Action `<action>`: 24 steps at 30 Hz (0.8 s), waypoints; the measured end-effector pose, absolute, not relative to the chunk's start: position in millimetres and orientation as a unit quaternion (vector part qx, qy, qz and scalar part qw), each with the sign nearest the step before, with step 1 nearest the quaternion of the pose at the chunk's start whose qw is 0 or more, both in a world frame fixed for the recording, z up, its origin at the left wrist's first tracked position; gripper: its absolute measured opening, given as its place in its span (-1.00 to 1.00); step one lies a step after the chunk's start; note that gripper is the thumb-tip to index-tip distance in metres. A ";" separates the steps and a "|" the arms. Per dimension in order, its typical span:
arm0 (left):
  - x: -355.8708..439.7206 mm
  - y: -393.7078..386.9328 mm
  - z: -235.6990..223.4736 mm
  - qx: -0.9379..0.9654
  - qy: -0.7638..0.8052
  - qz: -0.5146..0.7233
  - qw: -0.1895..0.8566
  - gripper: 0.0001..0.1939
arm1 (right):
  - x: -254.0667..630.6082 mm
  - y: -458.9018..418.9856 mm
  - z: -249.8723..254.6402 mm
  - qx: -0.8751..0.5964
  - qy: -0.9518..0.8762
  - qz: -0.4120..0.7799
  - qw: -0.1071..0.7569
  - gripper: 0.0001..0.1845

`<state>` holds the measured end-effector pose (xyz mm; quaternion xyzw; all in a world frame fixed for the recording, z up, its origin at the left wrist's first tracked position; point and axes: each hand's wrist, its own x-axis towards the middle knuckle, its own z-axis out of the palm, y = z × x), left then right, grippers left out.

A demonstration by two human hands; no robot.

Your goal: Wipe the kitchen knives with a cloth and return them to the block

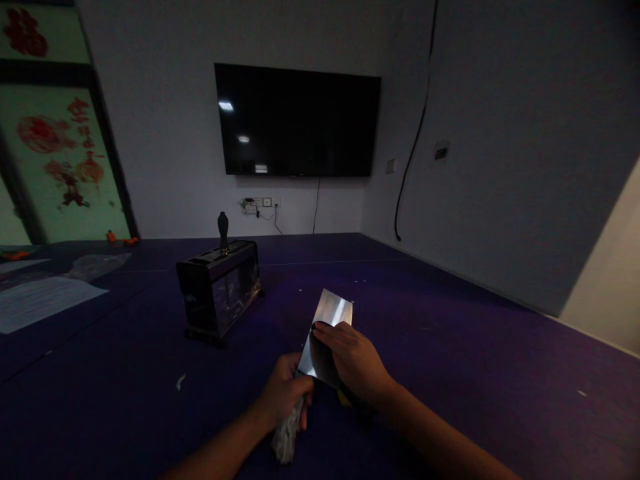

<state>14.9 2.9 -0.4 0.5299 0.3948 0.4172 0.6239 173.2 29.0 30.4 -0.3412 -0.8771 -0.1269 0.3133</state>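
Observation:
A cleaver (336,308) with a broad, shiny blade is held up at a tilt above the purple floor, its blade pointing away from me. My left hand (287,393) is closed around its handle (285,437), which looks covered in crumpled greyish material. My right hand (357,360) lies across the blade with its fingers together. Beneath those fingers is a dark patch (323,357); I cannot tell whether it is a pad or a reflection. A small yellow bit (344,399) shows below my right palm, mostly hidden.
A black knife block (200,297) with a clear side stands ahead to the left, a black handle (223,227) sticking up from it. Papers (50,300) and clear plastic (97,265) lie on the purple floor (450,347) at left, with small white scraps scattered about. A television (300,123) hangs on the far wall.

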 end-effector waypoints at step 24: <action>16.0 1.6 0.9 0.536 0.397 0.423 0.613 -0.93 | 169.9 27.1 27.6 -0.353 -0.875 -0.158 0.291 -0.51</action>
